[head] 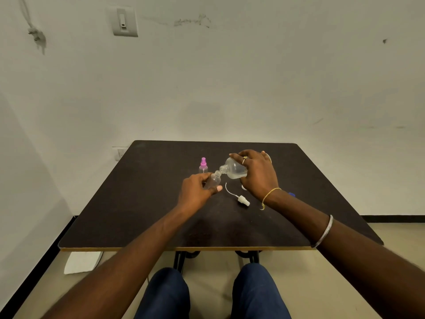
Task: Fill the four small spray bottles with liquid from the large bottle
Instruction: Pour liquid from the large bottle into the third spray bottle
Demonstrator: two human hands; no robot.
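Head view looking down at a dark, matte table (pixel 138 203), and the whole thing comes down to two bottle mouths lining up. The right hand (pixel 257 173) is wrapped over the large bottle (pixel 234 169) — clear, rounded plastic with a short threaded neck — and has it tipped so its long axis runs down and to the left, neck lowest. The left hand (pixel 197 189) grips the small spray bottle (pixel 215 180) round its body, thumb across the front. It's tilted the other way, so its open neck points up and to the right, right against the big one's mouth. Both sit between the hands near the middle of the table, the small one lower and on the left. Can't tell if liquid is actually running — it's clear on clear. My guess is any wobble here spills. A white spray head (pixel 243 200) with a thin curved dip tube lies loose near the right wrist. A pink-capped spray bottle (pixel 203 165) stands upright just behind the left hand.
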